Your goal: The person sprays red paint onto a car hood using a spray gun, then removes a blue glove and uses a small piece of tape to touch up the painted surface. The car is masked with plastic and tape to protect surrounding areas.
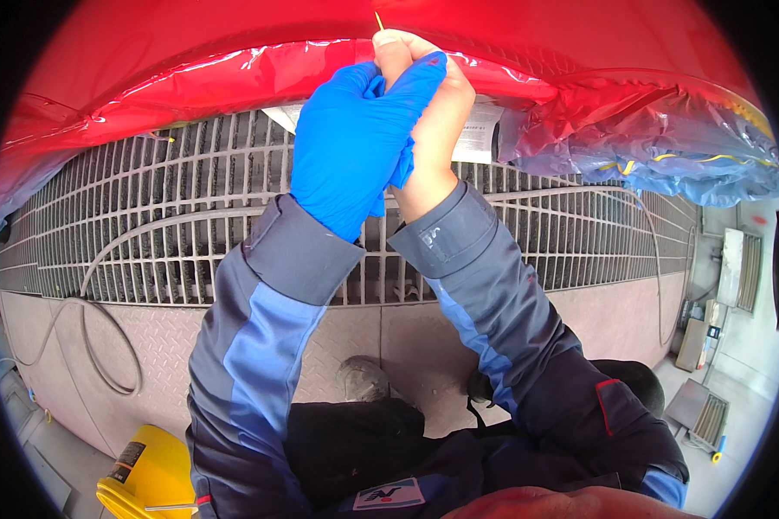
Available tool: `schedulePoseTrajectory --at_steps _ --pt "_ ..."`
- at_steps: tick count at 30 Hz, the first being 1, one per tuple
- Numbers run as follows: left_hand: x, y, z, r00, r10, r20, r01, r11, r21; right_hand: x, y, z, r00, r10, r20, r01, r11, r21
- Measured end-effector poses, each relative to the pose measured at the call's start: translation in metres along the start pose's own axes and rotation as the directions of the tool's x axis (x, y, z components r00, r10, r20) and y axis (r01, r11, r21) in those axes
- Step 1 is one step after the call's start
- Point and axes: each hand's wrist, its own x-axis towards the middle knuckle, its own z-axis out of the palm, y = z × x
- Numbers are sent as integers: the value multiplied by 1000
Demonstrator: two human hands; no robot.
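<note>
At the far edge of a floor grate, my two hands meet before a glossy red painted panel (389, 16). My left hand (348, 143), in a blue glove, is closed and lies against the palm side of my right hand; whatever is inside its fingers is hidden. Bare, my right hand (440, 108) is closed in a pinch around a thin, pointed yellow strip (379, 19), whose tip sticks out toward the panel. Red-coated plastic film (260, 82) hangs along the panel's lower edge, just beyond the hands.
Clear bluish film (649, 156) bunches at the right. Printed paper (478, 138) shows behind my right wrist. A hose (138, 227) crosses the metal grate (190, 186) and loops onto the tread-plate floor (190, 333). Lower left stands a yellow bucket (160, 467).
</note>
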Motion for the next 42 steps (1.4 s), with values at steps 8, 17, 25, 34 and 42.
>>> schedulePoseTrajectory --at_steps 8,17,25,34,42 --pt "-1 2 -1 1000 -16 11 16 1000 6 -1 -1 0 1000 -6 2 6 1000 -2" --pt "0 0 0 1000 -8 1 8 1000 -20 0 0 1 1000 26 -6 -26 1000 15" --pt "-3 5 0 1000 6 -15 -5 999 41 -1 -2 1 1000 19 -10 -18 999 47" --pt "-1 2 0 1000 -6 0 6 1000 -18 0 1 -2 999 41 32 -40 999 -14" --pt "-2 3 -1 999 -29 24 30 999 -27 0 0 -2 1000 13 29 -12 999 -34"
